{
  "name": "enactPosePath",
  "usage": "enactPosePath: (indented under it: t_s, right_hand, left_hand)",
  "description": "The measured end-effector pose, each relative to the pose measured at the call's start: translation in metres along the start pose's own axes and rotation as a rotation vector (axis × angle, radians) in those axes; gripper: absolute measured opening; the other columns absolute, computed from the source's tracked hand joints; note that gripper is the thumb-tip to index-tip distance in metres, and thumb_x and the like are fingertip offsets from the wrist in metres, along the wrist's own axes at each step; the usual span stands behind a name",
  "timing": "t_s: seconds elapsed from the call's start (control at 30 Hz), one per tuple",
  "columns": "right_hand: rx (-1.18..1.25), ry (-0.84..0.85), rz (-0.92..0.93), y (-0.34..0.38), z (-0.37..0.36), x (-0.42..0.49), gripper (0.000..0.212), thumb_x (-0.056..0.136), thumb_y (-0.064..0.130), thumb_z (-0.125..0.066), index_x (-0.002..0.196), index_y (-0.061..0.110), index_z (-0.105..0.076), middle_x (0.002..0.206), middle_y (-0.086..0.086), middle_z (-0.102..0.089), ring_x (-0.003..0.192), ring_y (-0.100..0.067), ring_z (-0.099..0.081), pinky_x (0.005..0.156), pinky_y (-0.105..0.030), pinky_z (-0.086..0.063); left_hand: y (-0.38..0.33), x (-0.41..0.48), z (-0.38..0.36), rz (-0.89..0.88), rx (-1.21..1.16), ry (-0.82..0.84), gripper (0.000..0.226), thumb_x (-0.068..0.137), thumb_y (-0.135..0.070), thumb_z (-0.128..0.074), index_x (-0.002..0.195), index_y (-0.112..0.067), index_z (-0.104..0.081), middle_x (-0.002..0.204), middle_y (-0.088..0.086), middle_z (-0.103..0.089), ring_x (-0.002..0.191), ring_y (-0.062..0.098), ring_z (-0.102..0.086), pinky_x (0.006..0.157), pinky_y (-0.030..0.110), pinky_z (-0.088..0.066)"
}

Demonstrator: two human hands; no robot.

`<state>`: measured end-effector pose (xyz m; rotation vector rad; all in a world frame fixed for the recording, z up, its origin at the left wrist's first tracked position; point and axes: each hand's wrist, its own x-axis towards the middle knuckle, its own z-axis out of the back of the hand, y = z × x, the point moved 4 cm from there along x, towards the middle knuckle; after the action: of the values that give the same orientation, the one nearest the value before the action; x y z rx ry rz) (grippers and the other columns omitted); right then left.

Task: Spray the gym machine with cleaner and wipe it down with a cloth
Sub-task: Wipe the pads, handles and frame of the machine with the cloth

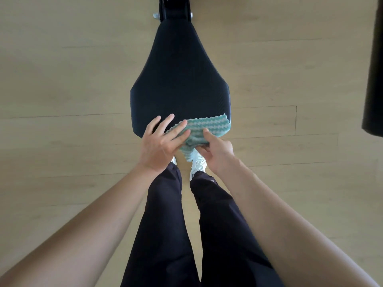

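Seat: one black padded seat (178,75) of the gym machine, seen from above; it was wide at the near end and narrowed toward the far end.
Frame: one black frame piece (174,7) met the seat's narrow far end, with two silver bolt ends, one on the left (155,16) and one on the right (190,15).
Cloth: one teal-and-white striped cloth (209,126) with a wavy edge lay on the near right corner of the seat. Its near part was bunched and hung over the seat's near edge.
Left hand: the left hand (159,148) was spread flat with straight fingers. Two fingertips lay on the cloth's left edge and the others lay over the bare seat; it gripped nothing.
Right hand: the right hand (217,152) held the cloth's bunched near part, with the forefinger stretched out on top and the other fingers curled underneath.
Forearms: two, both bare, reached in from the lower corners.
Legs: two, in dark trousers (161,214), stood just before the seat's near edge.
Shoes: two white ones. The right shoe (198,162) showed its laces below the cloth; only a sliver of the left shoe (173,160) showed beside the left wrist.
Floor: pale wooden planks (62,79) lay all around the seat.
Dark shape: one stood at the right edge (375,79), well apart from the seat; what it was could not be told.
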<state>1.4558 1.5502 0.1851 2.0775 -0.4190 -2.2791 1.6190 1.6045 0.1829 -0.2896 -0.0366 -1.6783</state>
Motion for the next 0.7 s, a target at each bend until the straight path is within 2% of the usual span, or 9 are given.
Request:
enactPosePath:
  t_s: [0.13, 0.23, 0.33, 0.43, 0.5, 0.57, 0.6, 0.63, 0.7]
  right_hand:
    - [-0.002, 0.161, -0.036, -0.018, -0.009, -0.014, 0.020, 0.101, 0.020, -0.067, 0.109, 0.001, -0.066, 0.109, -0.019, -0.076, 0.097, -0.032, -0.077, 0.088, -0.039, -0.063]
    - [-0.195, 0.120, 0.098, -0.021, 0.001, -0.019, 0.016, 0.098, 0.023, -0.070, 0.103, 0.007, -0.070, 0.107, -0.017, -0.076, 0.095, -0.031, -0.077, 0.088, -0.042, -0.063]
    - [-0.598, -0.036, 0.506, -0.015, 0.006, -0.027, 0.008, 0.091, 0.026, -0.072, 0.097, 0.020, -0.073, 0.089, -0.001, -0.077, 0.086, -0.025, -0.076, 0.087, -0.041, -0.062]
    - [-0.869, 0.008, 1.009, -0.009, -0.007, -0.038, 0.023, 0.087, 0.013, -0.075, 0.109, 0.017, -0.071, 0.107, 0.006, -0.070, 0.098, -0.020, -0.067, 0.089, -0.030, -0.055]
    - [-1.110, 0.109, 1.330, -0.009, -0.020, -0.034, 0.044, 0.081, 0.004, -0.077, 0.124, 0.008, -0.068, 0.130, -0.006, -0.065, 0.116, -0.028, -0.057, 0.100, -0.028, -0.046]
    - [-1.320, 0.178, 1.521, -0.008, -0.029, -0.019, 0.056, 0.078, 0.003, -0.081, 0.132, 0.005, -0.065, 0.143, -0.013, -0.059, 0.132, -0.034, -0.050, 0.106, -0.038, -0.045]
    - [-1.395, 0.191, 1.577, -0.007, -0.033, -0.011, 0.059, 0.078, 0.005, -0.083, 0.134, 0.005, -0.064, 0.146, -0.014, -0.057, 0.137, -0.035, -0.049, 0.107, -0.044, -0.047]
    - [-1.460, 0.197, 1.610, -0.008, -0.036, -0.006, 0.061, 0.078, 0.008, -0.085, 0.135, 0.005, -0.063, 0.149, -0.015, -0.056, 0.140, -0.036, -0.048, 0.108, -0.049, -0.047]
    - [-1.530, 0.211, 1.682, -0.010, -0.042, 0.001, 0.059, 0.082, 0.013, -0.082, 0.138, 0.005, -0.062, 0.152, -0.016, -0.053, 0.145, -0.038, -0.045, 0.114, -0.052, -0.042]
  left_hand:
    - [0.021, -0.020, 0.014, 0.168, 0.003, -0.003, 0.019, 0.095, -0.015, -0.072, 0.111, -0.023, -0.078, 0.134, -0.003, -0.070, 0.124, 0.032, -0.064, 0.106, 0.049, -0.046]
    - [0.038, -0.028, 0.025, 0.399, -0.072, 0.091, 0.026, 0.096, -0.019, -0.068, 0.120, -0.026, -0.075, 0.146, 0.003, -0.061, 0.132, 0.036, -0.054, 0.108, 0.050, -0.040]
    - [0.043, -0.023, 0.032, 0.612, -0.073, 0.180, 0.041, 0.094, -0.027, -0.066, 0.135, -0.025, -0.064, 0.156, 0.005, -0.048, 0.137, 0.037, -0.045, 0.109, 0.048, -0.032]
    - [0.031, -0.026, 0.046, 0.907, -0.201, 0.090, 0.052, 0.086, -0.030, -0.069, 0.134, -0.016, -0.056, 0.140, 0.008, -0.054, 0.124, 0.033, -0.049, 0.102, 0.036, -0.034]
    - [0.015, -0.039, 0.051, 1.304, -0.475, -0.013, 0.045, 0.082, -0.025, -0.072, 0.123, -0.015, -0.054, 0.120, 0.002, -0.056, 0.106, 0.026, -0.054, 0.087, 0.028, -0.036]
    - [-0.007, -0.049, 0.046, 1.799, -0.886, -0.007, 0.039, 0.083, -0.027, -0.076, 0.115, -0.015, -0.056, 0.100, -0.004, -0.056, 0.086, 0.020, -0.056, 0.077, 0.029, -0.042]
    - [-0.018, -0.051, 0.040, 1.970, -1.089, 0.033, 0.038, 0.085, -0.031, -0.078, 0.114, -0.014, -0.060, 0.092, -0.004, -0.057, 0.081, 0.017, -0.057, 0.077, 0.028, -0.047]
    - [-0.027, -0.048, 0.036, 2.054, -1.279, 0.088, 0.038, 0.088, -0.037, -0.077, 0.115, -0.014, -0.062, 0.092, -0.004, -0.060, 0.082, 0.015, -0.060, 0.081, 0.028, -0.052]
    - [-0.033, -0.039, 0.024, 2.041, -1.619, 0.104, 0.040, 0.095, -0.045, -0.070, 0.123, -0.017, -0.063, 0.112, 0.000, -0.068, 0.102, 0.015, -0.066, 0.094, 0.030, -0.055]
